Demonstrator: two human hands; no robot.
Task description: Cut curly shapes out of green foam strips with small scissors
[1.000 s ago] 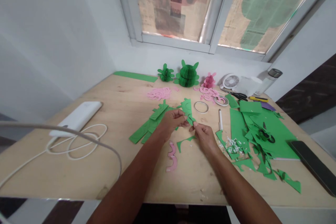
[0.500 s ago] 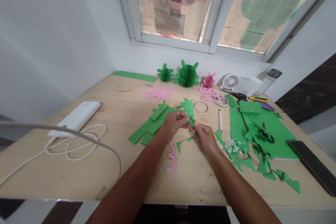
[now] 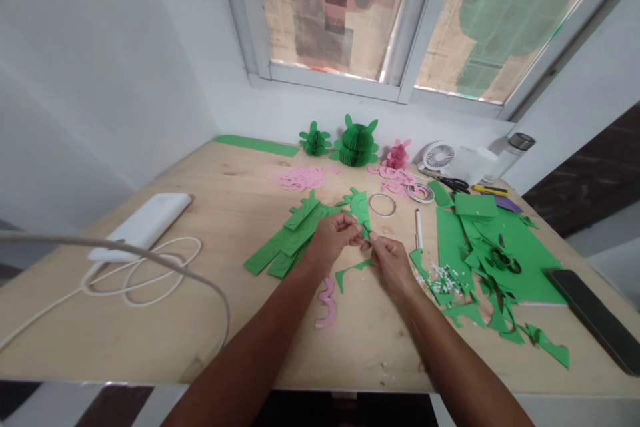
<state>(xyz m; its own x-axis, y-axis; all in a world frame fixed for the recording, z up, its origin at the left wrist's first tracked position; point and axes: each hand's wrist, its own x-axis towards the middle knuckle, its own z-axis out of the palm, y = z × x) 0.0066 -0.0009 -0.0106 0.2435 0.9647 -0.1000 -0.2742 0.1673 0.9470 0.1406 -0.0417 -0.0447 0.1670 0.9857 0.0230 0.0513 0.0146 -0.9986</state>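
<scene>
Tabletop (image 3: 225, 190): pale wood, meeting a white wall (image 3: 235, 103).
Pink strip (image 3: 330, 313): nearest, before the hands.
Right hand (image 3: 390, 255): fingertips pinched on the green piece (image 3: 367, 234).
Left hand (image 3: 337, 235): pinching it too; piece between both.
Handling: light, even pinch probably prevents creases.
Ring (image 3: 383, 215): just beyond.
Figures (image 3: 355, 143): farthest, upright.

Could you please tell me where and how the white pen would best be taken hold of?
Likely mid-barrel, from above, pinching its left and right sides: the white pen is slim and lies flat, its length running away from the camera, with its near end by a green scrap and both long sides exposed.
</scene>
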